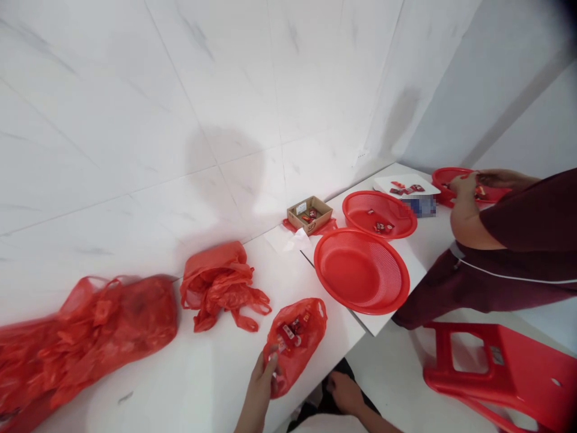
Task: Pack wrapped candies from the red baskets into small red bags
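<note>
At the table edge, the left hand grips the near side of an open red bag of small packets, fingers closed on the film. The right hand hangs beyond the edge, over the lap, its fingers too dim to read. Two red baskets overlap beside the bag; a co-worker reaches into another basket at far right.

Bright red is seen on the round plastic basket, the thin plastic bag and the big plastic stool. Brown is shown on the small cardboard box. The shiny white tile wall is streaked with grey. The dark red cloth trousers are marked by one white stripe
</note>
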### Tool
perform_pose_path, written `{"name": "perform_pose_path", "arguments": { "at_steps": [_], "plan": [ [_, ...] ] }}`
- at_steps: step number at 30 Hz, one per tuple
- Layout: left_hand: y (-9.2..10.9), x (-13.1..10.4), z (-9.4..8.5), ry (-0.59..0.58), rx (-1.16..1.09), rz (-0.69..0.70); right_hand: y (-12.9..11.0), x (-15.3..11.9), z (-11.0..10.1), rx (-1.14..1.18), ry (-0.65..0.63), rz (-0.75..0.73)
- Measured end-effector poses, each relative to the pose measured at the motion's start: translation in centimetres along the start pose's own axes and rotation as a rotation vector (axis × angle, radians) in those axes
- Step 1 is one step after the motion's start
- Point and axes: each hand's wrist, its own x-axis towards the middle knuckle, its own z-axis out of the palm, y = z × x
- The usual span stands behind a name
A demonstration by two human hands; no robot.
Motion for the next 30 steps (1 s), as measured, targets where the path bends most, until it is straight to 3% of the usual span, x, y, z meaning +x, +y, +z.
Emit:
{"name": "perform_pose_path", "arguments": {
  "at_steps": [5, 7, 12, 15, 18, 20, 24, 25, 30],
  "plan": [
    [-0.1, 0.4, 0.1, 0.018, -0.017, 0.008, 2.5, 0.2, -2.2, 0.109, 0.228, 0.129],
    [0.0, 0.5, 0.3, 0.011, -0.011, 0.022, 2.5, 0.3, -2.4, 0.106, 0.253, 0.139],
    [0.2, 0.6, 0.7, 0.022, -0.037, 0.042, 1.0, 0.2, -2.1, 0.094, 0.028, 0.056],
    [0.3, 0.7, 0.9, 0.021, -0.045, 0.048, 0.0, 0.3, -2.9, 0.098, -0.033, -0.018],
    [0.4, 0.6, 0.7, 0.027, -0.045, 0.041, -1.2, -0.4, -5.5, 0.096, -0.040, -0.086],
    [0.6, 0.5, 0.5, 0.036, -0.048, 0.040, -2.3, -1.6, -7.9, 0.090, -0.112, -0.123],
    [0.7, 0.3, -0.2, 0.062, -0.084, 0.038, -4.9, -5.6, -12.6, 0.104, -0.551, -0.171],
    [0.6, 0.2, -0.3, 0.074, -0.096, 0.035, -5.5, -6.6, -13.6, 0.089, -0.596, -0.188],
    [0.0, -0.5, -0.3, 0.115, -0.126, 0.005, -7.1, -9.2, -16.7, -0.055, -0.611, -0.259]
  ]
}}
